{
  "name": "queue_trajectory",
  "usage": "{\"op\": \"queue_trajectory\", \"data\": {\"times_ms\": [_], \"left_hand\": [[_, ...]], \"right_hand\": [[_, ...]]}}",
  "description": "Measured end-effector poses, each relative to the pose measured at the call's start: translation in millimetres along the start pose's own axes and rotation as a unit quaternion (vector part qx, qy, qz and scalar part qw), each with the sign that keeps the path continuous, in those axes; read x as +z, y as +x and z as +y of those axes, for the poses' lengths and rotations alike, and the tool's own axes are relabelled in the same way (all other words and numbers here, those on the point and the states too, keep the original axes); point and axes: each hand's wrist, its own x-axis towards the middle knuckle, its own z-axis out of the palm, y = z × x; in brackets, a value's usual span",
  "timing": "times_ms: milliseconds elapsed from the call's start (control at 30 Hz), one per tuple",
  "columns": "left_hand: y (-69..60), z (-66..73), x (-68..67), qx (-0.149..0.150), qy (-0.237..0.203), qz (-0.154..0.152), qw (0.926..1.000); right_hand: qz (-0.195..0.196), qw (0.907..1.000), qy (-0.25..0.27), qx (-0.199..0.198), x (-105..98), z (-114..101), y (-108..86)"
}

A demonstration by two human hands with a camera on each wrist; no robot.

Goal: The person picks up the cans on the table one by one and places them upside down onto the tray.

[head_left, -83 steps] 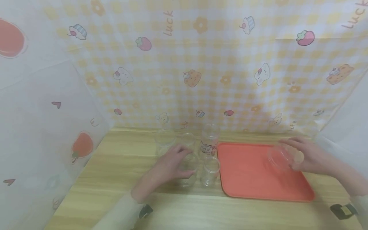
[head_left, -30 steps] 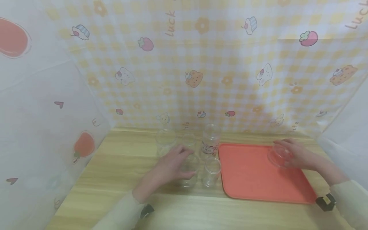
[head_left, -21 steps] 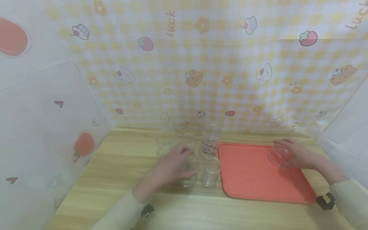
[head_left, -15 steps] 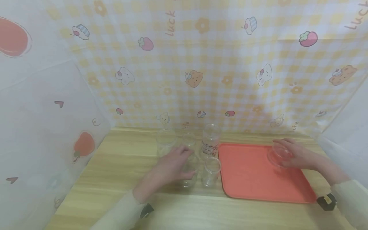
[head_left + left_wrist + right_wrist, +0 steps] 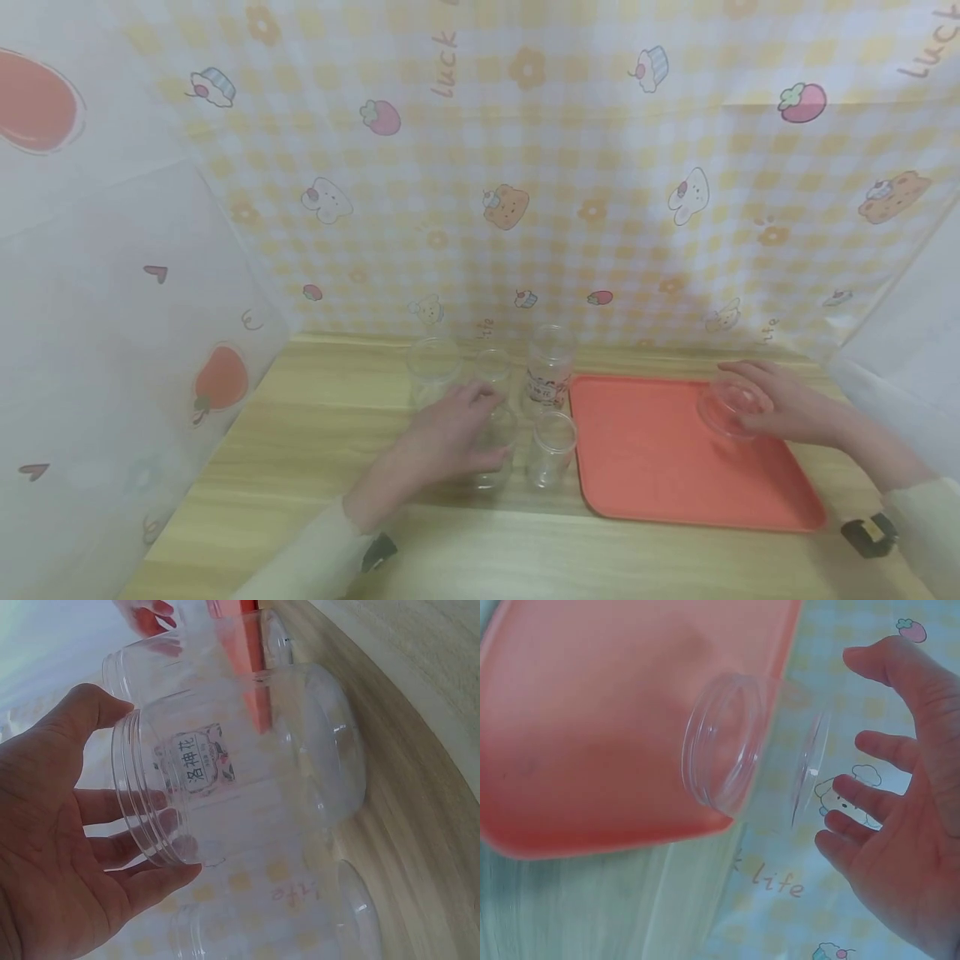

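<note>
My left hand [image 5: 453, 429] grips a clear plastic jar [image 5: 255, 765] round its threaded rim, the thumb on one side and the fingers on the other. That jar stands upright on the table. At the tray's far right, another clear jar [image 5: 757, 750] stands mouth down on the orange tray [image 5: 660, 467]. My right hand [image 5: 907, 802] is beside its base, fingers spread and apart from it in the right wrist view. Close to my left hand are a small clear jar [image 5: 551, 450], a labelled jar [image 5: 547, 387] and a wide clear jar [image 5: 432, 367].
Another narrow clear jar [image 5: 492, 367] stands behind my left hand. The wooden table [image 5: 315, 442] runs back to a yellow checked cloth [image 5: 600, 167]. White printed sheets [image 5: 90, 350] rise at the left and right sides.
My right hand has lowered the tilted jar onto the tray, mouth down, then let go and drawn back slightly to the right. My left hand has stayed on its jar.
</note>
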Motion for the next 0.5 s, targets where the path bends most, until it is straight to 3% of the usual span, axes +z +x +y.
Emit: {"op": "queue_trajectory", "data": {"times_ms": [300, 500], "left_hand": [[-3.9, 0.7, -9.0, 0.015, -0.001, 0.018, 0.9997], [-6.5, -0.6, -12.8, 0.017, -0.001, 0.025, 0.9995]], "right_hand": [[0.038, 0.9985, -0.025, -0.03, -0.8, 1.4, -5.8], [0.055, 0.9979, -0.02, -0.026, -2.2, 0.8, -9.7]]}}
